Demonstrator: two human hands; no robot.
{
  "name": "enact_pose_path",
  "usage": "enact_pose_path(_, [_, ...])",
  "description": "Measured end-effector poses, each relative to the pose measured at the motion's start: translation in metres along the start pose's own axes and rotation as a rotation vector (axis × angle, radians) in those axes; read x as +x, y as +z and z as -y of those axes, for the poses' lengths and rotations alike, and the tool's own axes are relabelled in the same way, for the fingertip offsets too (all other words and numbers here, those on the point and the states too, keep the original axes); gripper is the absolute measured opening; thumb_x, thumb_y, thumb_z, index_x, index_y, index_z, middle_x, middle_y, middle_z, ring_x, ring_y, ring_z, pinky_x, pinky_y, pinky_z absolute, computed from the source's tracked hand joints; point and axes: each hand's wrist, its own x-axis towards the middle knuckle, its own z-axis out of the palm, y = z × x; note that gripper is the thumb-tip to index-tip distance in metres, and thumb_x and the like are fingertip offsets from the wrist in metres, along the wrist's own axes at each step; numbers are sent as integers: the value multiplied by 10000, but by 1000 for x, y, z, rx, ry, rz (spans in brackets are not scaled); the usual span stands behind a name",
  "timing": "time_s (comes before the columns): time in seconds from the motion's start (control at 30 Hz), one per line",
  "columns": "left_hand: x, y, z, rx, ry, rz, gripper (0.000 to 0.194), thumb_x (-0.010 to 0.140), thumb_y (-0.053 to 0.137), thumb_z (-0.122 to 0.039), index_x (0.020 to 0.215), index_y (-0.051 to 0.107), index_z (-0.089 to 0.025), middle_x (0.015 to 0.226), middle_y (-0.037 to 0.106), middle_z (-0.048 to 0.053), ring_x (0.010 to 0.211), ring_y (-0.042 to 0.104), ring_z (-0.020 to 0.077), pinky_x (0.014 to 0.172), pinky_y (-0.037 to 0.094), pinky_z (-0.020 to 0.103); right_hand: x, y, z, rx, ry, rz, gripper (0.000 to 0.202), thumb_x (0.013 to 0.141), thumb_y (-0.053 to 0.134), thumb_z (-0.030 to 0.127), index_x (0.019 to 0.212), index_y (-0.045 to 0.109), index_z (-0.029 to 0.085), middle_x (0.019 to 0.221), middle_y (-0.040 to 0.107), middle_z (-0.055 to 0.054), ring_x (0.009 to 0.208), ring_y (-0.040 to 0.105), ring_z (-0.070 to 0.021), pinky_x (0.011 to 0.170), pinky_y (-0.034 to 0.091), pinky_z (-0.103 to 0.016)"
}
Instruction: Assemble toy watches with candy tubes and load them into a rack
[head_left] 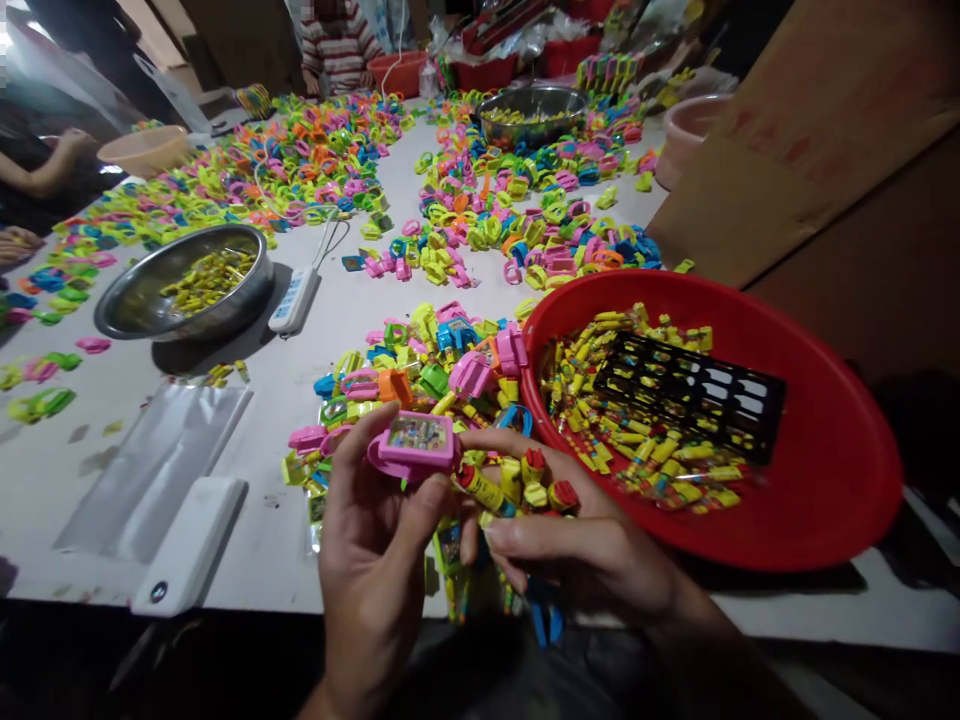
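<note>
A pink toy watch point(418, 442) with a clear window and small coloured bits inside is gripped between the thumb and fingers of my left hand point(379, 565). My right hand point(581, 545) is curled round several small yellow wrapped candies point(517, 484) with red ends, close beside the watch. Its fingertips reach towards the watch's lower right side. Just beyond both hands lies a pile of toy watches point(431, 365) in pink, green, yellow, blue and orange. A blue strap point(547, 610) hangs below my right hand.
Right of my hands stands a red basin point(832, 460) of wrapped candies with a black slotted tray point(697, 390) inside. On the left are a steel bowl point(259, 275), a power strip point(294, 298), plastic bags point(161, 470) and a white device point(191, 545). Other people stand around the table.
</note>
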Motion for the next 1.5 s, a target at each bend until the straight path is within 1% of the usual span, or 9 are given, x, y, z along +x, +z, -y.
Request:
enact_pose_path(0.23, [0, 1, -3, -24, -54, 19, 493, 906, 826, -223, 1367, 711, -357, 1264, 762, -22, 974, 759, 81, 1012, 542, 116, -6, -1, 10, -37, 42, 76, 693, 895, 833, 313, 1508, 513, 279, 930, 743, -16, 652, 581, -93, 620, 448, -204])
enact_pose_path(0.4, [1, 0, -3, -24, -55, 9, 488, 901, 833, -234, 1358, 716, -356, 1285, 761, -15, 885, 768, 75, 959, 578, 127, -7, 0, 11, -37, 73, 94, 707, 913, 834, 336, 1534, 500, 285, 929, 722, -14, 670, 571, -84, 633, 442, -196])
enact_pose_path(0.6, [2, -1, -2, -5, -43, 35, 477, 917, 815, -219, 1364, 709, -350, 1398, 711, -2, 1045, 761, 120, 951, 588, 133, -13, 1, 14, -48, 99, 83, 726, 933, 832, 317, 1563, 470, 328, 913, 728, 10, 677, 576, -74, 643, 450, -183])
enact_pose_path(0.77, [1, -3, -2, 8, -61, 23, 509, 894, 837, -223, 1368, 708, -355, 1344, 730, -3, 940, 754, 86, 906, 587, 111, -14, 5, 18, -77, 138, 32, 731, 916, 842, 320, 1550, 478, 319, 925, 720, 4, 690, 550, -82, 622, 422, -186])
enact_pose_path(0.97, [4, -1, -1, -37, -113, 64, 585, 808, 916, -227, 1340, 721, -374, 1177, 773, 2, 955, 763, 120, 862, 603, 127, -10, 1, 14, -104, 165, 9, 818, 872, 863, 416, 1566, 438, 331, 943, 721, -17, 719, 551, -128, 680, 429, -250])
enact_pose_path(1.1, [5, 1, 2, -43, -120, 45, 619, 770, 939, -188, 1318, 726, -383, 1186, 772, 2, 1031, 768, 140, 880, 603, 131, -9, -1, 13, -132, 147, 3, 777, 862, 864, 434, 1532, 479, 356, 982, 727, -5, 853, 629, -172, 781, 468, -286])
enact_pose_path(1.27, [4, -2, 3, -61, -121, 47, 593, 775, 928, -174, 1305, 736, -357, 1208, 774, 17, 1053, 776, 156, 877, 606, 131, -12, -1, 18, -300, 82, -19, 633, 915, 821, 380, 1485, 549, 348, 1230, 713, -3, 1154, 664, -229, 1025, 488, -365])
enact_pose_path(1.37, [5, -3, 1, -83, -117, 50, 594, 763, 933, -158, 1294, 742, -344, 1144, 794, 25, 1017, 786, 153, 855, 606, 122, -12, 1, 20, -381, 55, -37, 635, 929, 806, 398, 1504, 546, 332, 1319, 693, -9, 1214, 656, -237, 1049, 485, -358])
enact_pose_path(1.5, [4, 0, -1, -105, -152, 6, 610, 744, 950, -174, 1293, 744, -341, 1062, 806, 27, 946, 796, 156, 827, 617, 131, -9, 4, 21, -322, 49, -20, 652, 935, 804, 382, 1516, 515, 324, 1357, 686, -19, 1212, 662, -231, 1049, 491, -364])
